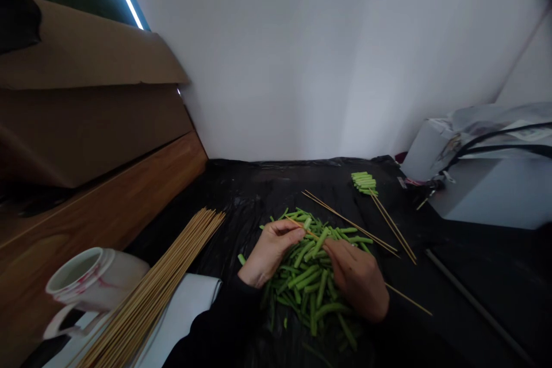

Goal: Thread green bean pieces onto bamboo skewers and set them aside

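Observation:
My left hand (271, 253) and my right hand (356, 279) both grip a thin bamboo skewer (407, 299) above a heap of cut green beans (302, 282). The skewer runs across the heap, with its far end sticking out past my right hand. My right fingers also press on bean pieces, though which piece is on the skewer is hidden. Beyond the heap lies another bamboo skewer (383, 227) threaded with a stack of bean pieces (364, 183). A further bare-looking skewer (349, 223) lies beside the heap.
A large bundle of bamboo skewers (159, 282) and a white mug with red marks (90, 282) stand at the left, on a wooden surface (129, 201). Black plastic sheeting (259, 195) covers the table. A white wall rises behind, cardboard (86, 57) at left, a white box (487, 190) at right.

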Action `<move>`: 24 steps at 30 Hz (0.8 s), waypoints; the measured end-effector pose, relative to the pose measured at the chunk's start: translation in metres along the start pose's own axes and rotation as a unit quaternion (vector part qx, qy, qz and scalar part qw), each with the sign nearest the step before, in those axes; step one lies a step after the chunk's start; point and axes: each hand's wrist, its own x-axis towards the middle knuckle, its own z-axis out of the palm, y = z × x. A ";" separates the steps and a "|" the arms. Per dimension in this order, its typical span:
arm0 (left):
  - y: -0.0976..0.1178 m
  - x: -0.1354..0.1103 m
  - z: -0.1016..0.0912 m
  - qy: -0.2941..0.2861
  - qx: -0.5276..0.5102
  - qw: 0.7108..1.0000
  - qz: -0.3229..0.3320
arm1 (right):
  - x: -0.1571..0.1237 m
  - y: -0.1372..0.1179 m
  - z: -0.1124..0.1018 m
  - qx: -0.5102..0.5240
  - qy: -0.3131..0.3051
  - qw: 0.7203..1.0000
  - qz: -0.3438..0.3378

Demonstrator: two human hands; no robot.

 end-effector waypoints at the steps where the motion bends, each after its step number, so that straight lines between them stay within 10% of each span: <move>1: 0.001 0.000 0.000 0.004 0.013 1.000 0.012 | 0.000 0.000 0.000 -0.003 0.002 1.000 -0.003; 24: 0.003 -0.008 0.005 -0.021 0.143 0.989 0.034 | -0.001 -0.003 0.000 0.010 0.001 1.000 -0.006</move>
